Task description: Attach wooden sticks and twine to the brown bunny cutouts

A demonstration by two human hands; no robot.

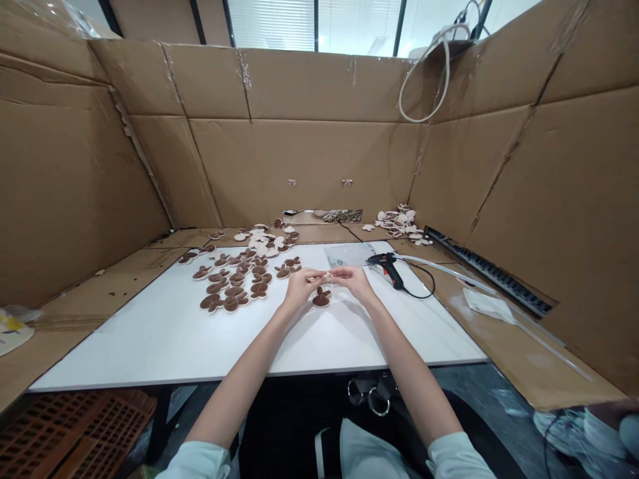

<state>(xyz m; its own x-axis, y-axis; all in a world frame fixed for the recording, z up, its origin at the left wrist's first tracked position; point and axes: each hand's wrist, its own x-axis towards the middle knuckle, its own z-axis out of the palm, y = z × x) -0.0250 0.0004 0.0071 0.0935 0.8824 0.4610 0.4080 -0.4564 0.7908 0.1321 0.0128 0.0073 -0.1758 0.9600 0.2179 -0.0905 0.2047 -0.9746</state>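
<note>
My left hand (301, 286) and my right hand (353, 282) meet above the white board (164, 346), fingertips pinched together. Between them shows a small pale piece (327, 276), too small to name. Just below my hands lies a brown rabbit-head-shaped patch with a pale edge (321, 299). Left of my left hand, several similar brown patches (234, 291) are spread over the board. A black glue gun with an orange trigger (388, 266) rests to the right of my right hand, its cord curling beside it.
White patches (262, 239) lie behind the brown ones, and another heap (399, 221) is at the back right. Cardboard walls (319, 153) enclose the board on three sides. A clear plastic sheet (349, 255) lies near the glue gun. A black power strip (489, 271) runs along the right.
</note>
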